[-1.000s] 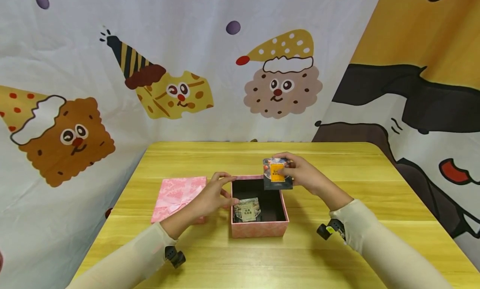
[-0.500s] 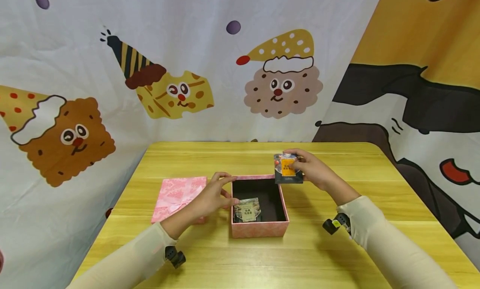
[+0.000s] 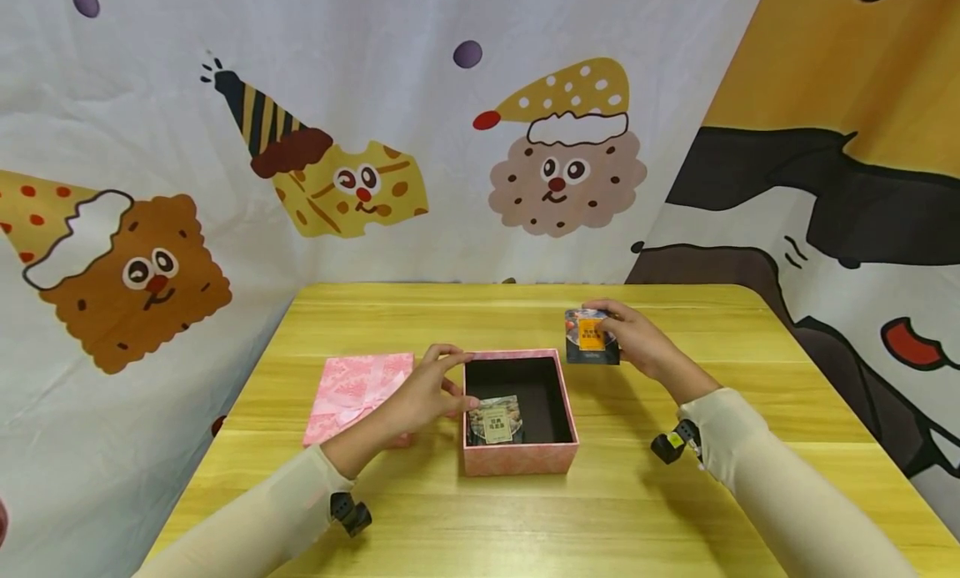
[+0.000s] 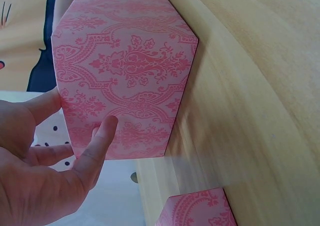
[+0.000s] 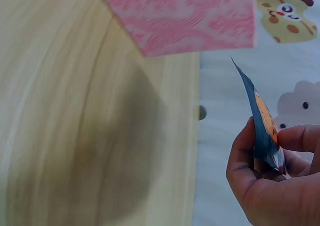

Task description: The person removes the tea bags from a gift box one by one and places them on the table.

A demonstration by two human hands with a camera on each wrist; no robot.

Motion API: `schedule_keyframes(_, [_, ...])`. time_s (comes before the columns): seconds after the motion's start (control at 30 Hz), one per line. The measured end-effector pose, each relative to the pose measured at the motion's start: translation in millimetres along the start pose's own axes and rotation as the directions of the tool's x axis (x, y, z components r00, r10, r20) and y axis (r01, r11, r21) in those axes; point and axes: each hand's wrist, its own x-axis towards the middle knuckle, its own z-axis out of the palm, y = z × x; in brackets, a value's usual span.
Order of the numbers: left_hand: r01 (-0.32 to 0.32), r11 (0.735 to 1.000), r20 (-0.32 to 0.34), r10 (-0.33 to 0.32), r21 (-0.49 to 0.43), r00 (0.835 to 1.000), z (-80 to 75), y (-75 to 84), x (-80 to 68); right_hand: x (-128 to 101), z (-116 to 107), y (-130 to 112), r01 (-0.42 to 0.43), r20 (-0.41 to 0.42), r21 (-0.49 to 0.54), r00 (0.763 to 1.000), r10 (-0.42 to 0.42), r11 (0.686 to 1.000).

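Observation:
My right hand (image 3: 637, 342) pinches a dark tea sachet (image 3: 592, 349) with an orange label, just right of the open pink box (image 3: 517, 459). In the right wrist view the sachet (image 5: 262, 123) shows edge-on between thumb and fingers. At the box's left side is my left hand (image 3: 431, 390), its thumb and a finger over the rim. Seen from the left wrist, another finger reaches across the box's patterned outer wall (image 4: 135, 60). Inside the box, at the front left, lies a second sachet (image 3: 495, 421) with a pale green label; its left edge is by my thumb.
The pink lid (image 3: 360, 390) with a ribbon bow lies left of the box, partly behind my left forearm. All stands on a yellow wood-grain table (image 3: 487, 528). A cartoon-printed cloth (image 3: 442, 253) hangs behind the table's far edge.
My right hand has carried the orange-labelled tea sachet rightward, from over the box's back right corner to beyond its right wall. The left hand and the box have stayed put.

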Motion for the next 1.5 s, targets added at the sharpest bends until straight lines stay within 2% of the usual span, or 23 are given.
schedule_keyframes(0.5, [0.018, 1.0, -0.01, -0.018, -0.013, 1.0, 1.4, 0.2, 0.3, 19, -12, 30, -0.038, -0.087, -0.031, 0.996, 0.035, 0.999])
schedule_keyframes(0.87, [0.006, 1.0, -0.006, -0.006, -0.013, 1.0, 1.1, -1.0, 0.5, 30, -16, 51, -0.025, -0.091, -0.067, 0.996, 0.019, 0.997])
schedule_keyframes(1.03, [0.007, 1.0, -0.006, -0.007, -0.006, 1.0, 1.0, -1.4, 0.9, 34, -14, 59, -0.016, -0.104, -0.142, 0.995, 0.001, 0.99])
schedule_keyframes(1.17, [0.01, 1.0, -0.006, -0.01, -0.004, 1.0, 1.0, -1.3, 0.7, 35, -11, 63, -0.005, -0.148, -0.282, 0.988, -0.039, 0.96])
schedule_keyframes(1.33, [0.001, 1.0, -0.012, -0.001, 0.0, 1.0, 1.1, -0.2, 0.2, 37, -8, 67, -0.005, -0.194, -0.49, 0.975, -0.104, 0.872])
schedule_keyframes(1.43, [-0.001, 1.0, -0.014, 0.001, -0.001, 1.0, 1.1, 0.1, 0.0, 37, -7, 68, 0.006, -0.199, -0.556, 0.97, -0.14, 0.831])
schedule_keyframes(1.5, [0.001, 1.0, -0.013, -0.002, -0.005, 1.0, 1.0, 0.1, -0.1, 37, -6, 68, 0.008, -0.206, -0.573, 0.966, -0.154, 0.82])
